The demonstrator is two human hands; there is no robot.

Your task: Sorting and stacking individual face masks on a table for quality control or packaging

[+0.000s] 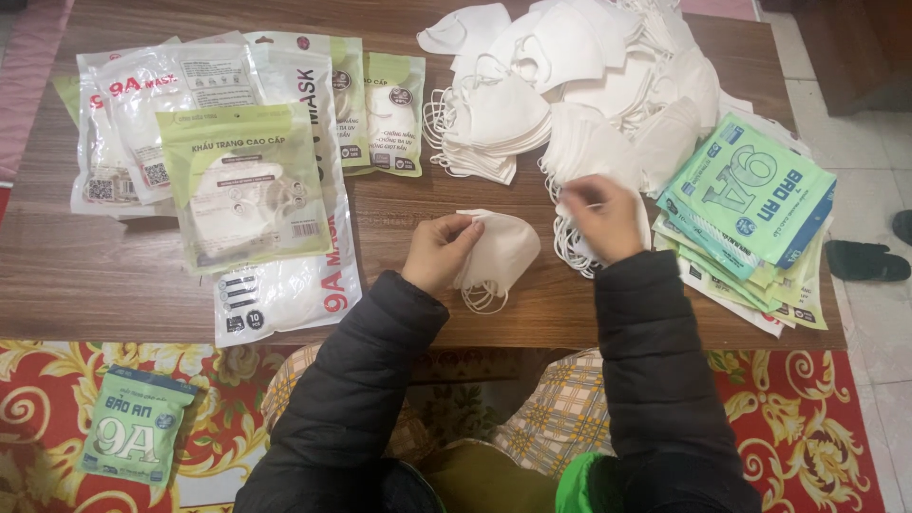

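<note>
Your left hand (439, 249) pinching a folded white mask (499, 249) at table (95, 275) centre, your right hand (600, 218) closed on a mask from the loose pile (570, 76) (far edge), green empty pouches (750, 199) just right, filled packs (242, 180) left.

Black quilted puffer sleeves cover both arms to the wrists; checked yellow trousers below.
</note>
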